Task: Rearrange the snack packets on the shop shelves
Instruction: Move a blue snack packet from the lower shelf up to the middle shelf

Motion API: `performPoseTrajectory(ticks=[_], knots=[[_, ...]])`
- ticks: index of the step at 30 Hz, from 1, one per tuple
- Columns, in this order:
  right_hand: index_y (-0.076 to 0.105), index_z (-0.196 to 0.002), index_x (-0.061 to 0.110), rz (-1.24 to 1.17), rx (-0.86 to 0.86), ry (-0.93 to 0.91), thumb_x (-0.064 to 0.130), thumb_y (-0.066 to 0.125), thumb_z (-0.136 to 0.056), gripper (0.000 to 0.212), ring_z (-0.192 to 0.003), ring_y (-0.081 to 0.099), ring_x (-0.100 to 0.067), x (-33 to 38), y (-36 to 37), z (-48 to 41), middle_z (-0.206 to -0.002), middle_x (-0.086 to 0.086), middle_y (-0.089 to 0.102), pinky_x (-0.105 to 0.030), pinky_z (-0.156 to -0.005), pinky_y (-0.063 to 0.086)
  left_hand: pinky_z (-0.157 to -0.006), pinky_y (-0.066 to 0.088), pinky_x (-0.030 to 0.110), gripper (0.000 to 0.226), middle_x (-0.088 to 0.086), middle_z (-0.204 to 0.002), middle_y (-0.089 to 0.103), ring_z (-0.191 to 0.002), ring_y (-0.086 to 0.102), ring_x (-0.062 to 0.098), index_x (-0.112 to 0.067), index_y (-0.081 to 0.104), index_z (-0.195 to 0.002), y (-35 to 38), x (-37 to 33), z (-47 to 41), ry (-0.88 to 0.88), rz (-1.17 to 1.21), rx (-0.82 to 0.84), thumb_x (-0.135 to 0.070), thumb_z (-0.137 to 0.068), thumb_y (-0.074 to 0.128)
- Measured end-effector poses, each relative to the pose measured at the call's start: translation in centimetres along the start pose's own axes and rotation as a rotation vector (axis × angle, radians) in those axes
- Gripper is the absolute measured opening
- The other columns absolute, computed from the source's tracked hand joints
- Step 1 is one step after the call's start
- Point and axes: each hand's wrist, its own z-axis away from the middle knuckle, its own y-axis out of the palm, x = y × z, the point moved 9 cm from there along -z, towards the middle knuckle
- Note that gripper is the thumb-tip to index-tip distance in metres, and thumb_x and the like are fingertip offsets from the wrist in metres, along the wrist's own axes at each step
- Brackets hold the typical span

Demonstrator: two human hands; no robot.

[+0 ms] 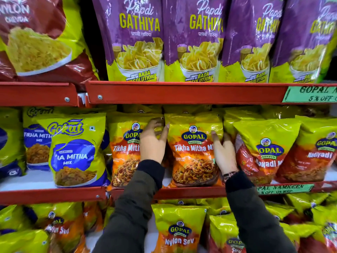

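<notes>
An orange and yellow Tikha Mitha Mix packet (193,152) stands upright on the middle shelf (191,192). My left hand (153,143) presses against its left edge, fingers reaching behind the top. My right hand (225,154) grips its right edge, thumb on the front. A second Tikha Mitha Mix packet (125,154) stands just left, partly covered by my left hand. Red and yellow Nadiyadi Mix packets (264,148) lean against the right side.
Blue and yellow Gokul packets (76,152) fill the left of the middle shelf. Purple Papdi Gathiya bags (138,39) line the upper shelf (182,92). Nylon Sev packets (179,230) sit on the shelf below. Green discount labels (310,94) hang on the shelf rails.
</notes>
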Motion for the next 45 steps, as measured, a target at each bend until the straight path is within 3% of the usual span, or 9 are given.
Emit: performPoseTrajectory(ticks=[4,10,17,22,25,28,33,42,45], knots=[[0.036,-0.147,0.015,0.127,-0.153,-0.232,0.041,0.055,-0.095,0.062,-0.140,0.034,-0.025,1.4,-1.3,7.2,-0.150,-0.008,0.040,-0.030,-0.110,0.026,-0.076,0.049,0.002,0.025,-0.006,-0.115,0.069,-0.104,0.065,0.006,-0.020,0.065,-0.121,-3.0,0.4,5.8,0.119,0.107,-0.024,-0.030,-0.099,0.059],[0.055,-0.128,0.027,-0.002,0.079,-0.311,0.028,0.058,-0.095,0.033,-0.102,0.063,-0.016,-0.8,3.4,14.9,-0.118,0.003,0.061,-0.023,-0.086,0.050,-0.076,0.055,0.022,0.018,-0.005,-0.107,0.072,-0.094,0.068,0.011,-0.021,0.070,-0.112,-6.5,6.1,13.2,0.085,0.032,0.000,-0.023,-0.101,0.056],[0.062,-0.115,0.022,0.056,0.504,-0.037,0.020,0.057,-0.097,0.020,-0.081,0.062,0.009,-9.5,12.8,23.7,-0.098,0.013,0.068,-0.010,-0.067,0.047,-0.082,0.047,0.008,0.019,0.001,-0.107,0.074,-0.097,0.067,0.013,-0.015,0.070,-0.110,-11.3,18.4,20.5,-0.239,-0.077,0.058,-0.018,-0.102,0.053],[0.059,-0.110,0.027,0.035,0.751,0.362,0.032,0.055,-0.095,0.017,-0.084,0.056,-0.008,-17.3,20.0,27.9,-0.101,0.005,0.061,-0.022,-0.072,0.043,-0.099,0.040,0.028,0.028,0.005,-0.127,0.062,-0.122,0.056,0.023,-0.013,0.062,-0.125,-12.1,28.9,23.5,-0.815,0.128,0.098,-0.025,-0.102,0.052],[0.055,-0.126,0.012,0.010,0.741,0.567,0.022,0.050,-0.100,0.027,-0.092,0.053,-0.007,-19.6,23.0,28.4,-0.109,-0.003,0.054,-0.026,-0.090,0.042,-0.115,0.028,0.028,0.041,0.006,-0.147,0.049,-0.144,0.038,0.017,-0.015,0.050,-0.142,-10.9,32.8,23.1,-1.015,0.262,0.179,-0.032,-0.105,0.044],[0.045,-0.143,0.015,0.044,0.747,0.756,0.047,0.047,-0.097,0.056,-0.126,0.045,-0.020,-22.2,26.1,28.5,-0.129,0.004,0.046,-0.042,-0.114,0.035,-0.126,0.018,0.037,0.072,-0.003,-0.152,0.041,-0.148,0.030,0.014,-0.020,0.036,-0.153,-9.0,36.9,23.2,-1.145,0.258,0.318,-0.065,-0.096,0.037],[0.049,-0.141,0.024,-0.052,0.657,1.008,0.061,0.035,-0.096,0.059,-0.128,0.055,-0.026,-24.8,28.5,28.9,-0.136,-0.004,0.059,-0.051,-0.110,0.041,-0.125,0.018,0.032,0.065,-0.006,-0.151,0.039,-0.149,0.029,0.015,-0.016,0.031,-0.155,-6.7,39.0,23.7,-1.262,0.309,0.472,-0.055,-0.104,0.023],[0.054,-0.134,0.025,-0.098,0.613,0.877,0.045,0.050,-0.095,0.044,-0.119,0.057,-0.045,-22.9,26.7,30.8,-0.133,-0.030,0.056,-0.060,-0.107,0.043,-0.111,0.024,0.026,0.062,-0.014,-0.138,0.044,-0.134,0.038,0.006,-0.020,0.039,-0.151,-8.5,38.0,24.6,-1.178,0.300,0.489,-0.056,-0.102,0.029],[0.058,-0.128,0.024,-0.096,0.617,0.800,0.051,0.058,-0.083,0.052,-0.105,0.061,-0.036,-20.6,24.9,32.6,-0.116,-0.025,0.062,-0.048,-0.098,0.046,-0.119,0.025,0.030,0.067,-0.005,-0.151,0.048,-0.144,0.040,0.013,-0.018,0.042,-0.151,-10.3,36.5,25.9,-1.119,0.321,0.473,-0.060,-0.099,0.033]])
